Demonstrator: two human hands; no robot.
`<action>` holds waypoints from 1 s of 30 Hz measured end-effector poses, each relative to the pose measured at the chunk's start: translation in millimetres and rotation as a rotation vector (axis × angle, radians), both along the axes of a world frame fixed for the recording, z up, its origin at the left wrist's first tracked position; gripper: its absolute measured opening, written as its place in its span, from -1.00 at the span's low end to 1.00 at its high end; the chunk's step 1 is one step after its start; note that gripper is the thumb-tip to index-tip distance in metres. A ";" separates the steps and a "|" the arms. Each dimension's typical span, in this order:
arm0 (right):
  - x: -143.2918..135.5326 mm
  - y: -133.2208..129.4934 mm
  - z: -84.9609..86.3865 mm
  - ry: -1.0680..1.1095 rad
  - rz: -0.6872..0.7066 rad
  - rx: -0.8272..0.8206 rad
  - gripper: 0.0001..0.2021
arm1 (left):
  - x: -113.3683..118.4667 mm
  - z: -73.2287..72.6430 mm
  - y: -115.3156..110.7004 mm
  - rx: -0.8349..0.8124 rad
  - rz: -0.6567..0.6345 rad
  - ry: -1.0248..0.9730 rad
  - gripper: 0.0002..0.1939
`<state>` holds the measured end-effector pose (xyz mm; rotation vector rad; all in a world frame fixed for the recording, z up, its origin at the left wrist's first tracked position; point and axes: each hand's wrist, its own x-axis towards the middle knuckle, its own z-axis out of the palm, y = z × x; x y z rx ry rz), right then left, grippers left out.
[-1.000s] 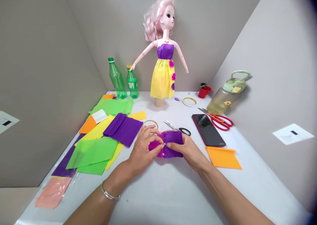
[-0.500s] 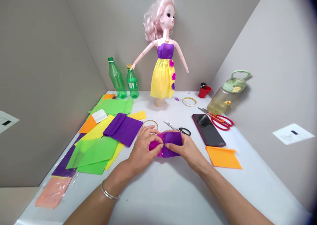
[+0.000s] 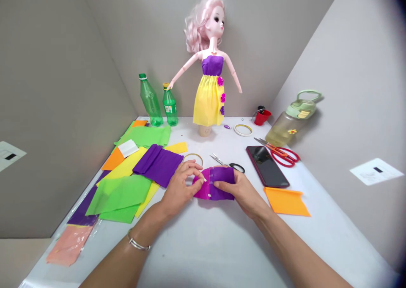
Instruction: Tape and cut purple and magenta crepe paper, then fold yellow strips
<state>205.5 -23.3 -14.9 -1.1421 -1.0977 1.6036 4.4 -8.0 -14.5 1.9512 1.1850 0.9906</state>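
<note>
The magenta-and-purple sheet [image 3: 221, 174] is held at the middle of the table [image 3: 196, 237], well to the near side of the pink-haired doll [image 3: 212, 66] that stands far back. From the right, the person's right hand [image 3: 245, 191] grips the purple end, thumb on top. A phone [image 3: 268, 166] lies farther right, and black-handled scissors [image 3: 231, 165] rest just beyond the sheet. A tiny white strip [image 3: 204, 179] is pinched between thumb and finger of the left hand [image 3: 181, 188], close beside the magenta end.
</note>
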 end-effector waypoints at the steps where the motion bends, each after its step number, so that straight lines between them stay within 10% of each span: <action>1: 0.5 0.3 -0.3 0.024 0.006 -0.021 -0.62 | -2.4 0.6 1.8 -0.006 0.013 0.001 -0.91; 9: 2.5 1.3 -0.8 0.116 -0.020 -0.119 -0.59 | -14.9 -1.1 9.9 0.138 0.063 0.034 -0.82; 22: 7.8 -1.5 7.0 0.206 -0.005 -0.124 -0.68 | -4.4 -10.9 14.5 -0.363 -0.150 -0.398 -0.47; 30: 8.7 -6.1 11.2 0.163 0.108 -0.067 -0.69 | -9.0 6.5 7.4 -0.690 -0.521 -0.411 -0.36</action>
